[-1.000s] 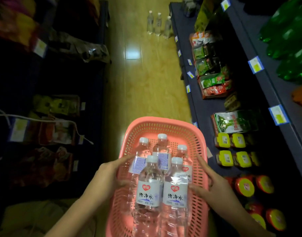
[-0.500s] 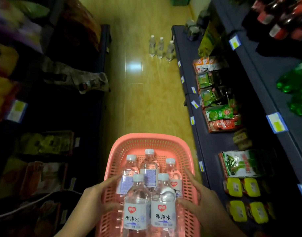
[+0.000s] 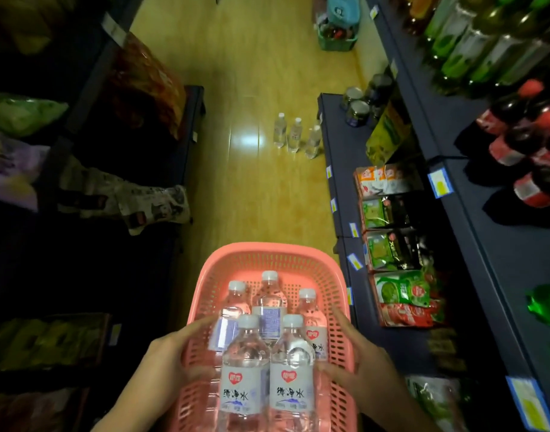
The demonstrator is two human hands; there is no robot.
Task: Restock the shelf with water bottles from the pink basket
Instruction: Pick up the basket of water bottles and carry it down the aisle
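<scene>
Five water bottles [image 3: 264, 353] stand upright, caps up, in the pink basket [image 3: 336, 282] that I grip with left hand [image 3: 171, 363] and right hand [image 3: 365, 374], fingers [image 3: 339, 319] clamped on its side rims.

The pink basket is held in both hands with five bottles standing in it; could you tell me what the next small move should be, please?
Probably keep carrying the pink basket forward down the aisle. Both the left hand and right hand hold its sides, so neither is free to lift a water bottle yet.
</scene>
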